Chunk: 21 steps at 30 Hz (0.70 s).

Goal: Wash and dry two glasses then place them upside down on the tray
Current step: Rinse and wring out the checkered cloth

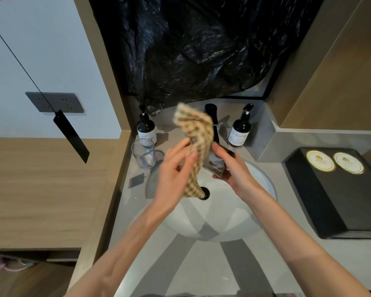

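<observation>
Over the white sink (255,202), my right hand (234,168) grips a clear glass (215,165), tilted on its side. My left hand (176,168) holds a beige checked cloth (196,144) pressed against that glass; the cloth's top flaps up and its tail hangs toward the drain. A second clear glass (143,155) stands upright on the counter left of the sink. The black tray (338,202) lies on the counter at the right, carrying two round gold-rimmed coasters (320,160).
Two dark pump bottles (146,127) (240,129) flank the black faucet (212,118) behind the sink. A black plastic sheet (201,50) covers the mirror. A small grey square tag (137,180) lies on the counter by the sink's left rim.
</observation>
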Motion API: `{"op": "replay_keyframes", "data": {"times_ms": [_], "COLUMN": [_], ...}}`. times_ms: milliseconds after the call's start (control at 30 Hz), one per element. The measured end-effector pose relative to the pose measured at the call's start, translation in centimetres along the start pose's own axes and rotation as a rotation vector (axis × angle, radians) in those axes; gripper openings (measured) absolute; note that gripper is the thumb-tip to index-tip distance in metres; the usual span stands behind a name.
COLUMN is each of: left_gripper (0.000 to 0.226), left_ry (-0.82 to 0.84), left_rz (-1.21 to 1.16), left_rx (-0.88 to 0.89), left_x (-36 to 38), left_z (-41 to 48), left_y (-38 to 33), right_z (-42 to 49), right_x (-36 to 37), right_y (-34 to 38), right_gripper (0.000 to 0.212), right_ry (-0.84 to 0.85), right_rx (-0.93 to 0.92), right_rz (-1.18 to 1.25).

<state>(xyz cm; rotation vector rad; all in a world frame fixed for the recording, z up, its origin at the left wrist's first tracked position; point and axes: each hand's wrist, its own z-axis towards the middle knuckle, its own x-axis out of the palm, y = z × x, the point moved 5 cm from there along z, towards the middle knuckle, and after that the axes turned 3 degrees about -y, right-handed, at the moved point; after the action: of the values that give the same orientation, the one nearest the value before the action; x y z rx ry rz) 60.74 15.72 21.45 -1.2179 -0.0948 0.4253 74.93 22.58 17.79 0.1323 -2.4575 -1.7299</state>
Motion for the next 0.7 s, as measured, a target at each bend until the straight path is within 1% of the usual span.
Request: {"op": "replay_keyframes", "data": {"times_ms": [33, 100, 133, 200, 267, 333, 400, 467, 567, 633, 700], "left_gripper": [0.032, 0.044, 0.047, 0.046, 0.044, 0.043, 0.040, 0.037, 0.035, 0.034, 0.031], "left_ry": [0.055, 0.124, 0.117, 0.068, -0.001, -0.056, -0.060, -0.045, -0.010, 0.046, 0.093], "left_rz": [0.148, 0.447, 0.569, 0.721, 0.769, 0.732, 0.653, 0.564, 0.393, 0.169, -0.089], "left_rx": [0.104, 0.258, 0.294, 0.340, 0.405, 0.436, 0.415, 0.307, 0.017, -0.202, -0.385], "left_x": [1.0, 2.5, 2.8, 2.8, 2.5, 2.1, 1.8, 1.3, 0.6, 0.5, 1.0], "left_z": [-0.1, -0.3, -0.3, 0.0, 0.5, 1.4, 2.0, 2.6, 4.1, 4.8, 4.4], "left_y": [-0.3, 0.0, 0.2, 0.3, 0.0, -0.4, -0.7, -1.1, -0.9, -0.4, 0.0], "right_z": [0.0, -0.3, -0.5, -0.7, -1.1, -1.5, -1.9, -2.2, -2.6, -2.7, -2.6], "right_x": [0.3, 0.8, 1.1, 1.4, 1.6, 1.9, 2.0, 1.9, 1.9, 1.9, 1.9], "right_y": [0.1, 0.4, 0.5, 0.5, 0.7, 0.9, 1.3, 1.5, 1.9, 2.1, 2.5], "right_gripper": [0.054, 0.047, 0.044, 0.046, 0.052, 0.059, 0.051, 0.042, 0.044, 0.038, 0.034], "right_ry": [-0.012, -0.019, -0.013, -0.013, -0.010, 0.004, 0.003, 0.010, 0.043, 0.057, 0.046], "right_rx": [-0.029, -0.056, -0.058, -0.059, -0.086, -0.124, -0.154, -0.184, -0.258, -0.296, -0.337], "right_rz": [-0.029, -0.053, -0.057, -0.073, -0.112, -0.162, -0.190, -0.207, -0.242, -0.241, -0.239]}}
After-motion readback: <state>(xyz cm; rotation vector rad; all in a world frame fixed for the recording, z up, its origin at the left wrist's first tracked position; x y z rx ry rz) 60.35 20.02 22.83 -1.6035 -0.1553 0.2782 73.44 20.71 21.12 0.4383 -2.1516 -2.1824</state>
